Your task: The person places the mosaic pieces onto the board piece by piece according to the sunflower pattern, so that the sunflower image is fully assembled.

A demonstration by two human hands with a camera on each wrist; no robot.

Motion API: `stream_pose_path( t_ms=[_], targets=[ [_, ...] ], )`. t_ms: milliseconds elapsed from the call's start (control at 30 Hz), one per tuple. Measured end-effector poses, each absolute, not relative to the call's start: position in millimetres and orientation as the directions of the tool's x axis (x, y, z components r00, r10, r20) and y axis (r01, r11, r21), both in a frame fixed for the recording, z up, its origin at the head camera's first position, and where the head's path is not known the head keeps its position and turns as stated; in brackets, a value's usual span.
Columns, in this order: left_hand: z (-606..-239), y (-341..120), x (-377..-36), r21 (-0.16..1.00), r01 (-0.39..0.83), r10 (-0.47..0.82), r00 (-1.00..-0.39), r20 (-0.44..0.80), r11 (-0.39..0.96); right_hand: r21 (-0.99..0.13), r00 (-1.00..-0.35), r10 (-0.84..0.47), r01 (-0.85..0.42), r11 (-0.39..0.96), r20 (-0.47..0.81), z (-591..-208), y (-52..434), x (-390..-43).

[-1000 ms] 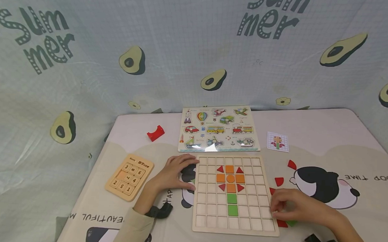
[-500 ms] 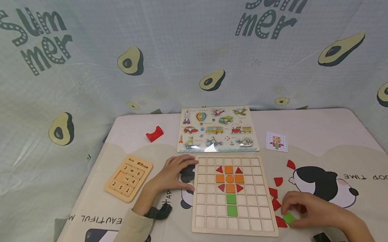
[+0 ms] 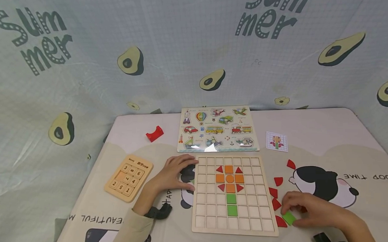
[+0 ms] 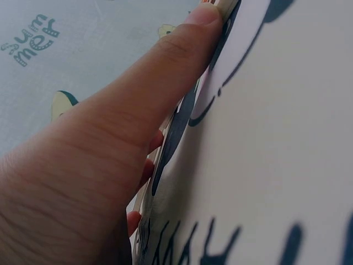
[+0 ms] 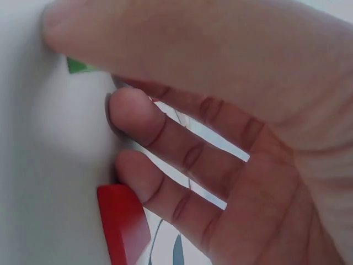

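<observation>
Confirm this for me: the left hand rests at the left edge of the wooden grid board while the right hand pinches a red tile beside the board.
Not quite. The tile under the right hand is green, not red, as the head view shows. The rest holds: the left hand rests at the left edge of the wooden grid board.

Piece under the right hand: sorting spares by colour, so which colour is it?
Green; the square piece under the right hand shows best in the head view.
</observation>
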State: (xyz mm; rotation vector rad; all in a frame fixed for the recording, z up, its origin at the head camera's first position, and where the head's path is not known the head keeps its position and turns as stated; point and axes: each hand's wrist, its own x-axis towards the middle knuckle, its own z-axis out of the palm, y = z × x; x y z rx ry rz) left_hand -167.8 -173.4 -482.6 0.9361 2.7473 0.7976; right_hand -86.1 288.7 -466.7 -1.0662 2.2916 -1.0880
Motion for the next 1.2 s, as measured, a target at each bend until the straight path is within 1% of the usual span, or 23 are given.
stream_pose_path(
  t_ms=[133, 400, 700, 867, 1000, 1200],
  targets=[
    [-483, -173, -168, 0.521, 0.533, 0.601, -0.798, 0.047, 0.667, -0.782, -0.654, -0.755, -0.450, 0.430, -0.039, -465, 286, -86],
    [-483, -174, -168, 0.528, 0.528, 0.599, -0.800, 0.045, 0.665, -0.777, -0.664, -0.746, -0.446, 0.444, -0.045, -461, 284, -87],
    [-481, -173, -167, 0.531, 0.529, 0.601, -0.798, 0.045, 0.662, -0.770, -0.659, -0.752, -0.465, 0.437, -0.030, -460, 283, -87],
    [-481, -173, -167, 0.526, 0.536, 0.605, -0.795, 0.050, 0.661, -0.778, -0.649, -0.761, -0.471, 0.415, -0.013, -459, 280, -88],
    [-481, -173, -167, 0.526, 0.535, 0.603, -0.796, 0.051, 0.662, -0.766, -0.636, -0.772, -0.502, 0.401, 0.013, -458, 273, -89],
    [-480, -173, -167, 0.525, 0.537, 0.604, -0.796, 0.054, 0.660, -0.778, -0.584, -0.811, -0.524, 0.346, 0.033, -457, 258, -93]
  ],
)
